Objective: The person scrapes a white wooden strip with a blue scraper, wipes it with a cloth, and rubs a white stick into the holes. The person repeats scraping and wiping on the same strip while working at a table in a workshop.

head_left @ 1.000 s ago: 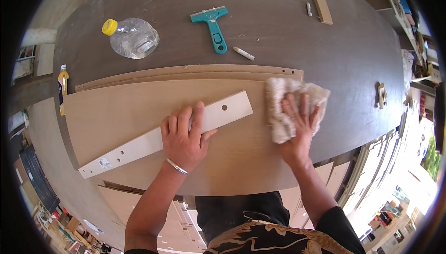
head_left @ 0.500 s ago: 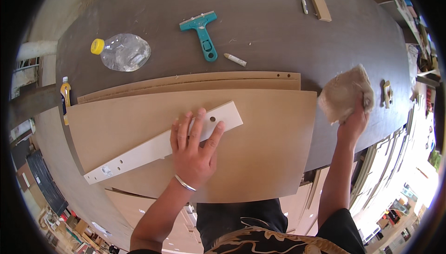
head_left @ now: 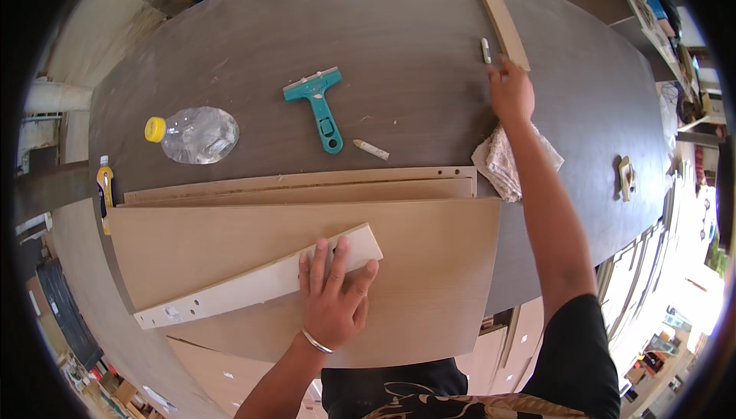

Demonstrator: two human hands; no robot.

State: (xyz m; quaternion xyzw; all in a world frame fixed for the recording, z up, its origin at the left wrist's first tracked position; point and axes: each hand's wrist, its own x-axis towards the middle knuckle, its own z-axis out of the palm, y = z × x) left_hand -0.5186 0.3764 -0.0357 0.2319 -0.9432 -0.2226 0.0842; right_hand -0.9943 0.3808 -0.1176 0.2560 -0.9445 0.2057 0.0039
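Note:
My left hand [head_left: 335, 304] lies flat with fingers spread on a pale wooden strip [head_left: 253, 287] that has drilled holes. This strip rests at a slant on a wide light-brown board [head_left: 437, 281]. Stretched far forward, my right hand [head_left: 512, 97] is open and slightly blurred, its fingertips at the near end of a narrow wooden piece [head_left: 500, 20]. A small white stick, like a marker or crayon [head_left: 485, 51], lies just left of those fingers. Under my right forearm sits a crumpled, light-coloured cloth [head_left: 502, 160], partly hidden by the arm.
On the dark table [head_left: 399, 28] lie a teal scraper [head_left: 322, 116], a pencil-like white crayon [head_left: 372, 149] and a clear bottle with a yellow cap [head_left: 201, 135]. More boards [head_left: 307, 181] sit behind the wide one. A yellow bottle [head_left: 106, 189] stands left, a small tan object [head_left: 626, 179] right.
My right hand has let go of the cloth, which now lies behind the board's right corner, and has moved forward to the narrow wooden piece. My left hand stays on the strip. The view has shifted.

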